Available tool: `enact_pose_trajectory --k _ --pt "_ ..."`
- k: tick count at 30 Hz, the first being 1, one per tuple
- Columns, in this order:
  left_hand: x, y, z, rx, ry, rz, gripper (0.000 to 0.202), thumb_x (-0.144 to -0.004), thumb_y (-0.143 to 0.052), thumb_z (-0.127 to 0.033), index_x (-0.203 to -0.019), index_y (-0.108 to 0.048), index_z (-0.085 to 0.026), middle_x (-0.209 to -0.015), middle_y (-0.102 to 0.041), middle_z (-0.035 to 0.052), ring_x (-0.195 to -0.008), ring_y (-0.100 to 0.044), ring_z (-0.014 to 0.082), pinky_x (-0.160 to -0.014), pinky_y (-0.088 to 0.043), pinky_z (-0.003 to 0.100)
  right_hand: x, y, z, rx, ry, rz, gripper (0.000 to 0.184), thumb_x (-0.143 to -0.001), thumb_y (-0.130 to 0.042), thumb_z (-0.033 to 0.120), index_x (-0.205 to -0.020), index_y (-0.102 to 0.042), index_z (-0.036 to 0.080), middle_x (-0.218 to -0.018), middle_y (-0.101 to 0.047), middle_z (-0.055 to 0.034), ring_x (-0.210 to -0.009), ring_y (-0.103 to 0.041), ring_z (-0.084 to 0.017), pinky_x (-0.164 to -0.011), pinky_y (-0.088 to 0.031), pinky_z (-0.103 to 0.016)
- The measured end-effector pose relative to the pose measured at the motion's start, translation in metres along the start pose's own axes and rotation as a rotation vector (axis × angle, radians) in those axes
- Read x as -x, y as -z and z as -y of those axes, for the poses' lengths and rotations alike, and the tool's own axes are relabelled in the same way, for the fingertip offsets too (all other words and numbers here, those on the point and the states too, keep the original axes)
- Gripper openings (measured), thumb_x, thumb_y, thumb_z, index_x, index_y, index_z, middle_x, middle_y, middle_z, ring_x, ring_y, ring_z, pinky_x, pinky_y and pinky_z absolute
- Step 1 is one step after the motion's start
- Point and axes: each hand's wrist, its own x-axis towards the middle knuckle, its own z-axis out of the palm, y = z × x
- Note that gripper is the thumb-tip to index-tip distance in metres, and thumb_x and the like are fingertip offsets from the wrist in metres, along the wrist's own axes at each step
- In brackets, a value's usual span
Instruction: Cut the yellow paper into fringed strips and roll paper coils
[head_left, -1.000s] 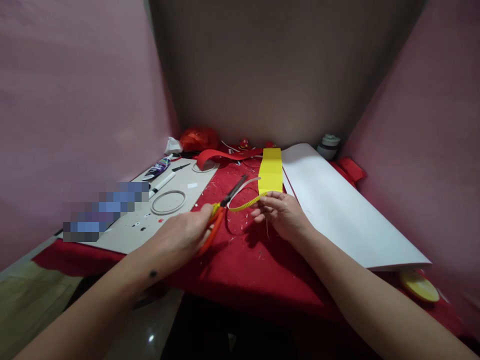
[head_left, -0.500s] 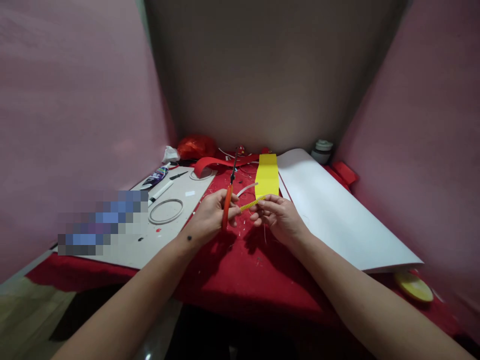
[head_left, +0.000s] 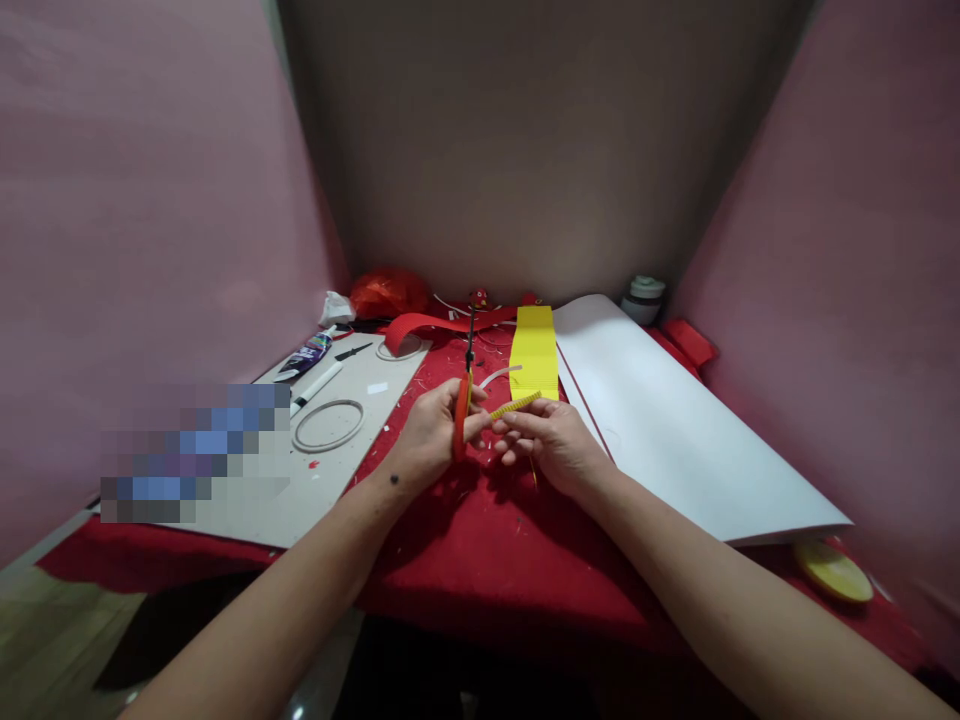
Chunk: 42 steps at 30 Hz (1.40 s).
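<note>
My left hand [head_left: 441, 425] is closed around the orange handles of a pair of scissors [head_left: 461, 415], whose dark blades point away from me. Between my two hands runs a short, narrow strip of yellow corrugated paper [head_left: 517, 405]. The fingers of my right hand [head_left: 551, 440] pinch this strip, and its near end meets my left fingertips. Just beyond the hands lies a wider yellow corrugated sheet [head_left: 534, 350]. A thin pale strip [head_left: 499, 376] curves beside the scissors.
A red cloth [head_left: 480, 560] covers the table. On the left, a grey board [head_left: 247, 520] holds a ring [head_left: 328, 426], a white pen [head_left: 319, 385] and a tube [head_left: 307, 352]. A large white sheet [head_left: 697, 450] spreads on the right. A red bag [head_left: 390, 293] and a jar [head_left: 643, 298] stand behind.
My left hand and the scissors have shifted slightly right, closer to my right hand. My right fingers have moved along the yellow strip toward its near end.
</note>
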Motion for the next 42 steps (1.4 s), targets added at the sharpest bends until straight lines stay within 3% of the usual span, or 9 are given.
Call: enact_pose_trajectory --k 3,7,9,12,16,21,28,36,42 --pt "0.002 0.000 -0.002 -0.100 -0.048 0.013 0.022 -0.078 -0.055 -0.033 -0.092 -0.053 -0.016 -0.073 -0.058 0.0001 -0.061 -0.055 0.0119 -0.056 -0.044 0.024 -0.002 0.001 -0.002 0.020 -0.007 -0.012 0.013 -0.068 -0.070 0.021 -0.071 -0.063 0.010 -0.061 -0.064 -0.0057 -0.051 -0.061 -0.013 -0.048 -0.049 -0.023" --pt "0.010 0.018 -0.013 -0.585 -0.155 0.073 0.008 -0.083 -0.042 -0.023 -0.082 -0.047 -0.018 -0.073 -0.053 0.0012 -0.062 -0.048 0.0134 -0.059 -0.038 0.026 -0.005 0.005 0.000 -0.027 0.022 -0.084 0.013 -0.067 -0.071 0.020 -0.069 -0.061 0.011 -0.067 -0.066 -0.0070 -0.052 -0.062 -0.013 -0.048 -0.050 -0.023" --pt "0.015 0.032 -0.018 -0.825 -0.162 0.136 0.010 -0.084 -0.038 -0.024 -0.080 -0.045 -0.019 -0.074 -0.052 0.0029 -0.061 -0.045 0.0152 -0.057 -0.034 0.027 -0.006 0.007 0.001 -0.035 0.039 -0.086 0.014 -0.066 -0.071 0.020 -0.067 -0.060 0.011 -0.067 -0.066 -0.0069 -0.052 -0.062 -0.013 -0.047 -0.050 -0.023" --pt "0.023 0.050 -0.020 -0.989 -0.125 0.292 0.016 -0.086 -0.034 -0.027 -0.077 -0.045 -0.020 -0.074 -0.053 0.0041 -0.059 -0.045 0.0169 -0.055 -0.031 0.028 -0.007 0.008 0.000 -0.018 0.049 -0.080 0.015 -0.068 -0.070 0.022 -0.068 -0.061 0.011 -0.067 -0.066 -0.0069 -0.051 -0.062 -0.013 -0.045 -0.049 -0.022" --pt "0.032 0.055 -0.019 -1.028 -0.014 0.422 0.022 -0.088 -0.031 -0.031 -0.076 -0.046 -0.022 -0.067 -0.054 0.0031 -0.055 -0.046 0.0177 -0.052 -0.029 0.028 -0.006 0.007 -0.001 -0.007 0.042 -0.072 0.012 -0.069 -0.069 0.021 -0.069 -0.061 0.011 -0.070 -0.068 -0.0081 -0.050 -0.061 -0.012 -0.044 -0.048 -0.021" --pt "0.035 0.046 -0.021 -1.024 -0.030 0.400 0.021 -0.087 -0.032 -0.028 -0.079 -0.049 -0.020 -0.066 -0.055 0.0040 -0.055 -0.049 0.0173 -0.052 -0.028 0.028 -0.004 0.005 0.000 0.003 0.032 -0.054 0.009 -0.069 -0.067 0.019 -0.067 -0.062 0.011 -0.064 -0.066 -0.0068 -0.048 -0.060 -0.012 -0.043 -0.048 -0.022" --pt "0.034 0.041 -0.025 -0.912 0.100 0.375 0.032 -0.090 -0.025 -0.035 -0.076 -0.051 -0.021 -0.069 -0.058 0.0052 -0.058 -0.052 0.0179 -0.053 -0.031 0.027 -0.003 0.004 0.002 -0.015 0.021 -0.037 0.007 -0.068 -0.066 0.017 -0.067 -0.062 0.011 -0.065 -0.067 -0.0074 -0.049 -0.061 -0.012 -0.045 -0.050 -0.022" --pt "0.032 0.044 -0.022 -0.981 0.024 0.468 0.031 -0.091 -0.021 -0.032 -0.077 -0.046 -0.021 -0.075 -0.062 0.0059 -0.064 -0.056 0.0196 -0.057 -0.032 0.029 -0.002 0.003 0.004 -0.023 -0.003 -0.028 0.007 -0.069 -0.065 0.015 -0.064 -0.062 0.011 -0.059 -0.067 -0.0072 -0.047 -0.062 -0.012 -0.047 -0.052 -0.022" --pt "0.032 0.048 -0.017 -0.954 0.011 0.483 0.032 -0.090 -0.025 -0.034 -0.080 -0.052 -0.019 -0.071 -0.062 0.0063 -0.063 -0.057 0.0191 -0.057 -0.034 0.029 -0.001 0.002 0.003 -0.014 0.004 -0.040 0.006 -0.068 -0.066 0.015 -0.066 -0.063 0.009 -0.059 -0.067 -0.0082 -0.047 -0.063 -0.014 -0.048 -0.053 -0.024"
